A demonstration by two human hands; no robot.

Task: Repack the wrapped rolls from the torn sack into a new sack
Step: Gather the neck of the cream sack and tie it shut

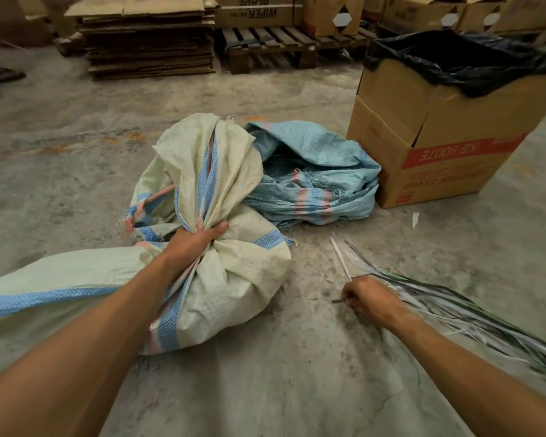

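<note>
My left hand gripped the gathered neck of the cream sack, fingers curled tight round the bunched woven plastic. The sack was coarse weave, cream with blue checked bands and thin pink stripes, and it lay bulging and rounded on the concrete floor right in front of me. Above my grip its loose mouth fanned up and away from me in crumpled folds with frayed edges. A flatter length of the same cream weave ran off to my left, so the long axis lay roughly left to right. I could not see the rolls inside it.

My right hand was low at the floor, fingers curled around a small dark stick-like piece and touching a sheaf of thin plastic strips. The strips were white, grey and dark, flat and narrow, splaying from near my hand out toward the lower right.

Behind the cream sack lay the pale blue sack, limp, collapsed and wrinkled, with pink and blue stripes and ragged threads. Just right of it stood a cardboard box lined with black plastic film.
</note>
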